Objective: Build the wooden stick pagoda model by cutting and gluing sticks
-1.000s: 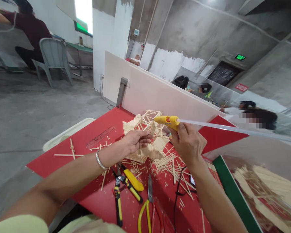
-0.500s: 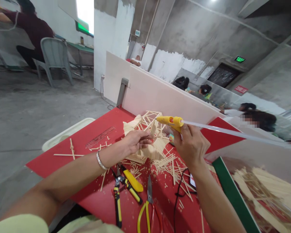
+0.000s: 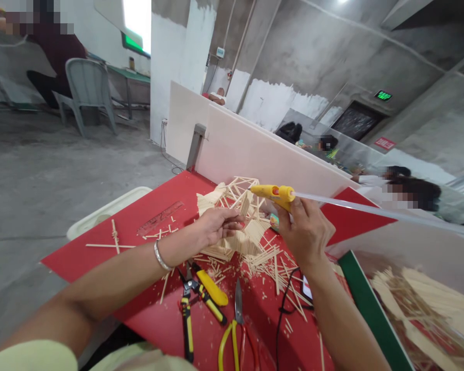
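In my right hand [image 3: 307, 229] is a yellow hot glue gun [image 3: 272, 192], its nozzle pointing left and a long clear glue stick [image 3: 355, 206] running out of its back. My left hand [image 3: 216, 226] pinches a small panel of thin wooden sticks [image 3: 244, 204] laid side by side. The nozzle is close to the panel's top edge; whether they touch I cannot tell. Behind and below the hands stands a model of wooden sticks [image 3: 235, 191], with an open frame and slatted surfaces, partly hidden by my left hand.
Loose wooden sticks [image 3: 265, 260] and scraps litter the red tabletop [image 3: 158, 304]. Nearer me lie yellow-and-black pliers [image 3: 188, 309], a yellow-handled cutter [image 3: 212, 288] and scissors-like snips [image 3: 237, 304]. A ruler [image 3: 160, 219] lies left. A white partition [image 3: 263, 149] borders the far side; people sit beyond.
The glue gun has shifted very slightly to the right. My left hand and the stick panel stay almost still.
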Tool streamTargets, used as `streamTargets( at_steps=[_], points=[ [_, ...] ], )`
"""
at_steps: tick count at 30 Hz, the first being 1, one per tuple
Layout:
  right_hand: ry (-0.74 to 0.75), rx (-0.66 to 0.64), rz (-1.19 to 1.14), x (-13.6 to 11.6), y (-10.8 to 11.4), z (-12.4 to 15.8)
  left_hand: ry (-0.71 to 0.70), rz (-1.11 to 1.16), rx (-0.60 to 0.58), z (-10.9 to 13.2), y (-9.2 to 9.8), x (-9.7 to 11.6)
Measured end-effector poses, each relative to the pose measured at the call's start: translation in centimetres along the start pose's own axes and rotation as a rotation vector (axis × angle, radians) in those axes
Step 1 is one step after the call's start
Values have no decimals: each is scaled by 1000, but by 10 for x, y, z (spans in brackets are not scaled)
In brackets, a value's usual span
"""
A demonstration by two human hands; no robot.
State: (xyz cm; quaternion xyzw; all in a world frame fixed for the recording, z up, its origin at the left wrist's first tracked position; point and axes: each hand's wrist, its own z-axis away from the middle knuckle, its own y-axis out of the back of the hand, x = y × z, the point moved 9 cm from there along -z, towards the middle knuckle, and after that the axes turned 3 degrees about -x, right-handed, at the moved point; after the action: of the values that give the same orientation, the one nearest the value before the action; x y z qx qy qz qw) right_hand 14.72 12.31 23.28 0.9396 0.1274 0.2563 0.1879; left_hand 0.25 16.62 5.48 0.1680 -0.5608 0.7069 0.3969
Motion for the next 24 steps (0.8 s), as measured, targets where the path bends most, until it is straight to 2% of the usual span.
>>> streamTargets(
  at_steps=[8,16,24],
  points=[
    [-22,-59,-5,4,-14,7,6,-7,-16,-3,2,-2],
    [-14,-6,-30,5,-2,2,-6,-17,-18,-3,2,-3],
    [-17,-37,-72,4,-8,5,-50,-33,-23,-5,4,-2]
  ],
)
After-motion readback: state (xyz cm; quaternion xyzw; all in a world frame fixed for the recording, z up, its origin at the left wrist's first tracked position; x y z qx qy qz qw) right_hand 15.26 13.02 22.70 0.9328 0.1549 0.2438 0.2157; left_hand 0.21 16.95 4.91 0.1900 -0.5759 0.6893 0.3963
